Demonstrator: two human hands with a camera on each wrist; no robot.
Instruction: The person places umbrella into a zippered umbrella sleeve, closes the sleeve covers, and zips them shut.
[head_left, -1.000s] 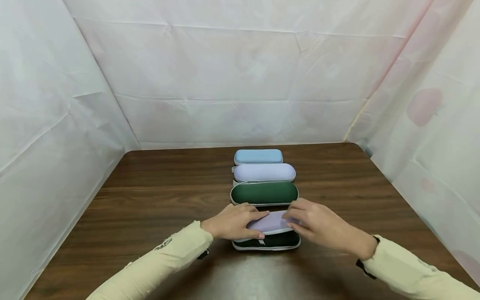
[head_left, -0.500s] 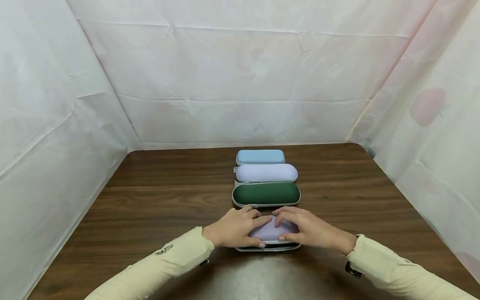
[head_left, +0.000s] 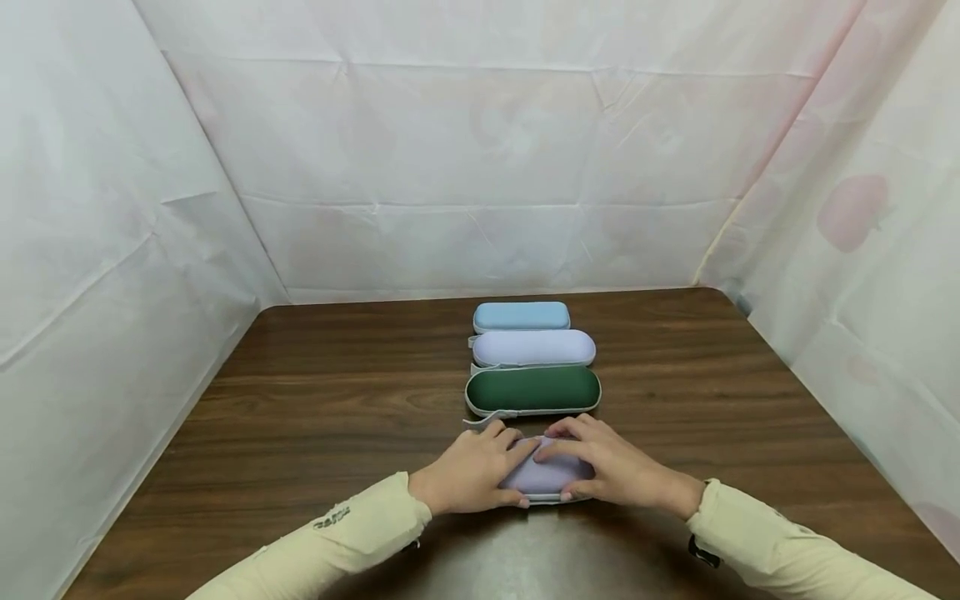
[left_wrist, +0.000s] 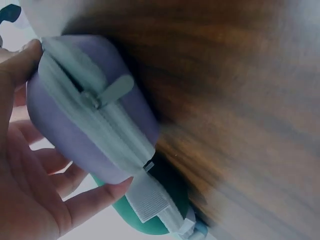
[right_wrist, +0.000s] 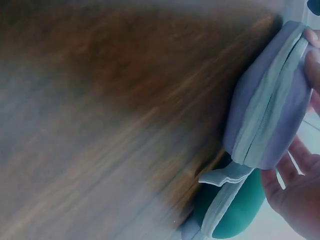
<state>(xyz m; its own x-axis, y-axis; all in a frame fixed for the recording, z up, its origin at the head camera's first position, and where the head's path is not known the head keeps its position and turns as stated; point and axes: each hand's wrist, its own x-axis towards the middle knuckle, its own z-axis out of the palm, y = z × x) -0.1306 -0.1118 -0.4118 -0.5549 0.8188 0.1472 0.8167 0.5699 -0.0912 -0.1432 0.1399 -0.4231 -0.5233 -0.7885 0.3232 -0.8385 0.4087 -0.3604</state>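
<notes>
A lavender zippered glasses case (head_left: 553, 477) lies lid down at the near middle of the table, between both hands. My left hand (head_left: 474, 468) holds its left end, thumb at the front edge and fingers over the top and back. The right hand (head_left: 624, 468) holds the other end in a like way. In the left wrist view, a pale zip pull (left_wrist: 118, 89) sticks out from the zip at the case's end, with a dark gap in the zip beside it. The right wrist view shows the zip seam (right_wrist: 270, 105) and a fabric loop (right_wrist: 227, 175).
Behind the lavender case lie a dark green case (head_left: 532, 389), a pale lilac case (head_left: 534, 347) and a light blue case (head_left: 521, 316), in a row running back. They rest on a dark wooden table (head_left: 337, 392). White sheeting (head_left: 480, 150) encloses the back and sides.
The lavender lid has come down over the dark interior, which no longer shows in the head view. My right hand has moved left and forward onto the case; the left shifted slightly nearer.
</notes>
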